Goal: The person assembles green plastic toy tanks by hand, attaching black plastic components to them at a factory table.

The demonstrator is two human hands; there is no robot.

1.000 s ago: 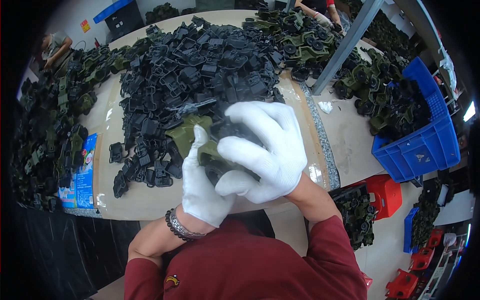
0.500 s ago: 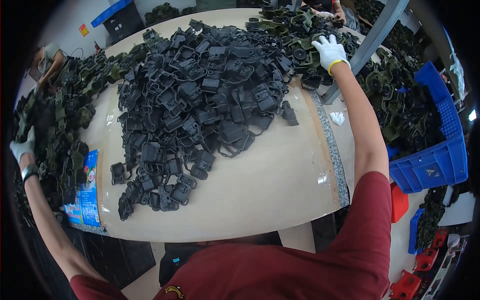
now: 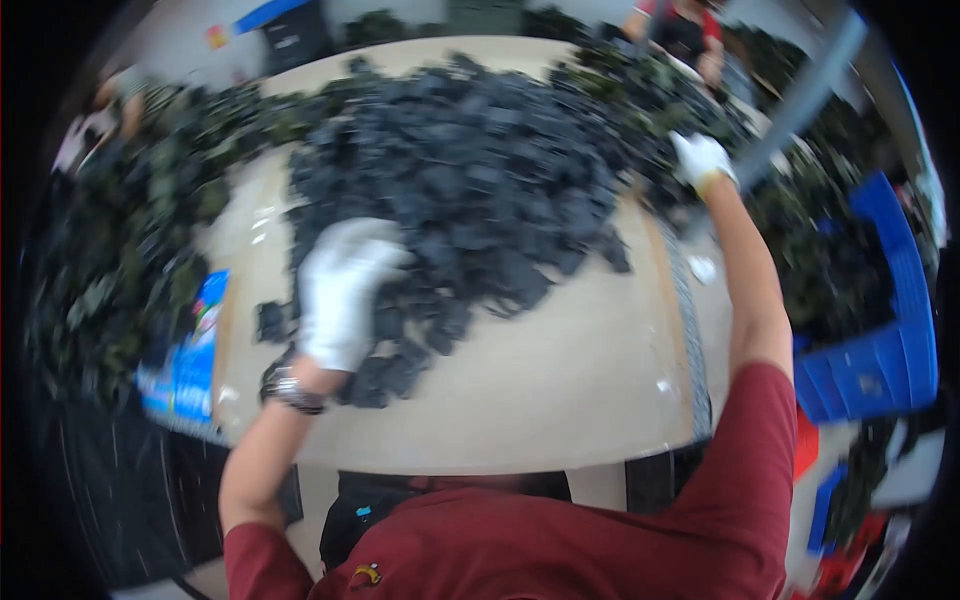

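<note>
A broad heap of dark grey plastic parts (image 3: 470, 150) covers the middle of the table. They look like small frame-like toy vehicle pieces, smeared by motion. My left hand (image 3: 345, 290), in a white glove, is above the heap's near left side. Its fingers point right and are too blurred to show whether they hold anything. My gloved right hand (image 3: 704, 163) is stretched out to the far right, at the edge of a pile of dark green toy vehicles (image 3: 640, 100). Blur hides what its fingertips touch.
More green toy vehicles (image 3: 110, 250) lie along the left side. A blue printed sheet (image 3: 200, 350) lies near the left front edge of the table (image 3: 560, 400). A grey metal post (image 3: 800, 95) rises beyond my right hand. A blue crate (image 3: 870, 370) stands at right. Other people work at the far corners.
My left hand has swung from the green pile at far left to above the grey heap. My right hand stays by the far right pile. The whole view has shifted and blurred.
</note>
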